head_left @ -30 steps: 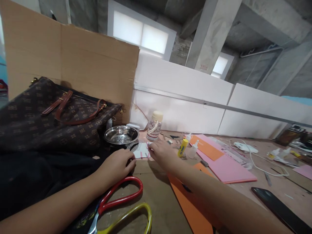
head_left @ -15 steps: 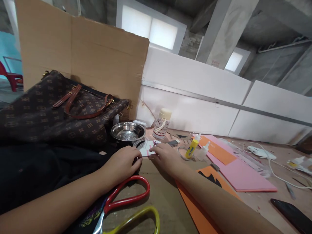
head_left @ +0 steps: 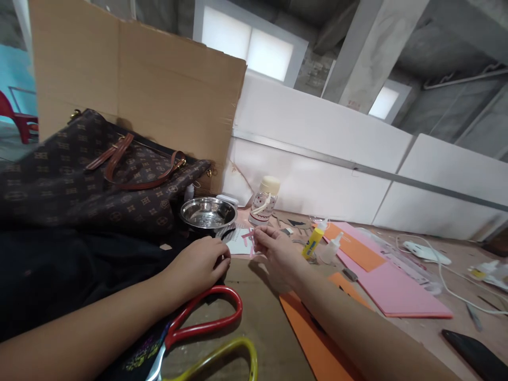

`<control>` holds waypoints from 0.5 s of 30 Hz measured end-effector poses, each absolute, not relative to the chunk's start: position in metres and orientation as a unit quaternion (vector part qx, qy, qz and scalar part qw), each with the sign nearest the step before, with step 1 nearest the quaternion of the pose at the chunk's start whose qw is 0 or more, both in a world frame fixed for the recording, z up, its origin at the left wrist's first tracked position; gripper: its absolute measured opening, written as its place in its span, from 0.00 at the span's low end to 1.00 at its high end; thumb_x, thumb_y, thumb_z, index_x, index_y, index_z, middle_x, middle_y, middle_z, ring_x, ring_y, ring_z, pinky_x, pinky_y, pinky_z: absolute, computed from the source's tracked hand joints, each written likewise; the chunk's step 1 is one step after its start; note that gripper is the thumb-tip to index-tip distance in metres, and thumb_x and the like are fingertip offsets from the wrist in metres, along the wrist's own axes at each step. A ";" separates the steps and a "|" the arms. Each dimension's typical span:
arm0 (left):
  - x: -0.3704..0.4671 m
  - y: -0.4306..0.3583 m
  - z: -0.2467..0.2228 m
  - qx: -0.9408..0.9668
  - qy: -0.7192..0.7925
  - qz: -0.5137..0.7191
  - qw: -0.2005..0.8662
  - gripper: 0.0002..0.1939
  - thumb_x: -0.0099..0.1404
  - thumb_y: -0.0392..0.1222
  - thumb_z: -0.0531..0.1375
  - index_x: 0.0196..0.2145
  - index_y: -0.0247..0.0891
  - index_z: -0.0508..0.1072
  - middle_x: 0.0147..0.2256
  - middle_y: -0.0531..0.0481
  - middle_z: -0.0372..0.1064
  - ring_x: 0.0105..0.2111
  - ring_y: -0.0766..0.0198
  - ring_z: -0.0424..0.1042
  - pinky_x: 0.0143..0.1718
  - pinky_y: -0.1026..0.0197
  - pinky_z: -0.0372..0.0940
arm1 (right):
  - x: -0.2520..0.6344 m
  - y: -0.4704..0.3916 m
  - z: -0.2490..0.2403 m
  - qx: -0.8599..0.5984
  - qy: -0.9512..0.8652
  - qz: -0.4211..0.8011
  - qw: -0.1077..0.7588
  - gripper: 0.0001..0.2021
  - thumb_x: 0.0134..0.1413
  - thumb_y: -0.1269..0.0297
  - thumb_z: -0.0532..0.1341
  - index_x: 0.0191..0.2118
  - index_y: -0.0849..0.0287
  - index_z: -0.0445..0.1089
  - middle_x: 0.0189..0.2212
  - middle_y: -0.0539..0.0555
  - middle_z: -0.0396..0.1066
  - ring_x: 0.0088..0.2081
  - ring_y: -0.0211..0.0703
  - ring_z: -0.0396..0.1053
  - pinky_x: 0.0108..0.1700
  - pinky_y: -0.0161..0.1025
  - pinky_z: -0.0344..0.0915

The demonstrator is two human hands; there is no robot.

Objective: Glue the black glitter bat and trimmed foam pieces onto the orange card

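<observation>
A small white card [head_left: 237,244] with pink strips [head_left: 248,236] lies between my hands. My left hand [head_left: 200,262] rests at the card's left edge with its fingers curled in; what they hold, if anything, is hidden. My right hand [head_left: 278,251] is just above the card's right side. Its thumb and forefinger are pinched together, and whatever is between them is too small to make out. Large scissors with a red and a yellow handle loop [head_left: 214,327] lie nearest me, below my left hand. Orange paper [head_left: 305,338] lies partly under my right forearm.
A steel bowl [head_left: 208,213] and a patterned bottle [head_left: 263,201] stand behind the card. A yellow glue stick [head_left: 313,242], a white squeeze bottle [head_left: 332,248] and pink sheets [head_left: 405,296] lie to the right. A brown handbag [head_left: 130,185] fills the left; a black phone [head_left: 474,352] lies at far right.
My right hand has lifted slightly and moved a little right, its fingertips now pinched, uncovering more of the card's pink strips. The left hand has hardly moved.
</observation>
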State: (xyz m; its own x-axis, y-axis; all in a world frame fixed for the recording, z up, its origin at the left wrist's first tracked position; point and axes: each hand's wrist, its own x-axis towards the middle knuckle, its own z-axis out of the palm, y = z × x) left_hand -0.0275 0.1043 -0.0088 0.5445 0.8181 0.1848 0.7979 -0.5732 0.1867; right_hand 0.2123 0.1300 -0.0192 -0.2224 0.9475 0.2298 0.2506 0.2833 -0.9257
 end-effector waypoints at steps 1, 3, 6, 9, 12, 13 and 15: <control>-0.027 0.104 -0.009 0.878 0.460 0.127 0.041 0.11 0.79 0.48 0.67 0.51 0.38 0.80 0.52 0.45 0.80 0.52 0.53 0.80 0.56 0.43 0.77 | 0.212 0.129 -0.018 -0.433 -0.660 0.421 0.447 0.15 0.78 0.52 0.66 0.52 0.60 0.77 0.43 0.53 0.79 0.37 0.43 0.79 0.40 0.43 0.80; -0.027 0.104 -0.009 0.878 0.459 0.129 0.044 0.12 0.79 0.48 0.67 0.51 0.38 0.80 0.52 0.45 0.80 0.52 0.53 0.80 0.56 0.43 0.77 | 0.209 0.126 -0.016 -0.410 -0.642 0.454 0.463 0.14 0.77 0.53 0.67 0.50 0.60 0.77 0.42 0.52 0.79 0.37 0.43 0.78 0.40 0.42 0.79; -0.028 0.104 -0.007 0.877 0.458 0.131 0.051 0.12 0.79 0.48 0.67 0.51 0.38 0.80 0.52 0.45 0.80 0.52 0.53 0.80 0.56 0.43 0.77 | 0.202 0.123 -0.011 -0.390 -0.623 0.481 0.478 0.13 0.76 0.54 0.68 0.46 0.60 0.76 0.38 0.50 0.77 0.34 0.41 0.77 0.39 0.41 0.78; -0.027 0.104 -0.006 0.877 0.457 0.136 0.062 0.12 0.79 0.49 0.67 0.51 0.38 0.80 0.52 0.45 0.80 0.52 0.53 0.80 0.57 0.43 0.77 | 0.198 0.118 0.004 -0.390 -0.615 0.477 0.493 0.15 0.72 0.53 0.71 0.40 0.60 0.75 0.32 0.47 0.74 0.30 0.39 0.72 0.35 0.38 0.73; -0.027 0.104 -0.007 0.873 0.458 0.147 0.083 0.13 0.79 0.49 0.67 0.52 0.38 0.80 0.53 0.45 0.80 0.52 0.52 0.80 0.57 0.42 0.77 | 0.195 0.100 0.035 -0.395 -0.626 0.443 0.506 0.18 0.59 0.50 0.78 0.32 0.58 0.77 0.25 0.45 0.72 0.28 0.37 0.67 0.34 0.37 0.67; -0.028 0.104 -0.008 0.871 0.458 0.154 0.092 0.13 0.79 0.49 0.67 0.52 0.38 0.80 0.53 0.44 0.80 0.52 0.52 0.80 0.57 0.42 0.77 | 0.193 0.089 0.047 -0.397 -0.636 0.429 0.505 0.15 0.56 0.53 0.79 0.33 0.58 0.79 0.25 0.45 0.73 0.29 0.38 0.67 0.36 0.37 0.66; -0.029 0.104 -0.008 0.865 0.457 0.171 0.117 0.13 0.79 0.49 0.67 0.52 0.38 0.80 0.53 0.44 0.79 0.53 0.52 0.80 0.57 0.42 0.77 | 0.188 0.062 0.071 -0.399 -0.657 0.394 0.504 0.09 0.52 0.61 0.80 0.32 0.56 0.82 0.28 0.47 0.77 0.32 0.39 0.68 0.37 0.36 0.64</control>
State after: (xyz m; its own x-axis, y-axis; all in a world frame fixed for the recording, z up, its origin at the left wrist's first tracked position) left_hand -0.0289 0.1040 -0.0080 0.5233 0.8310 0.1886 0.7509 -0.5543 0.3591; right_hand 0.1881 0.0622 0.0712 -0.1741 0.9216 0.3470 0.1272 0.3705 -0.9201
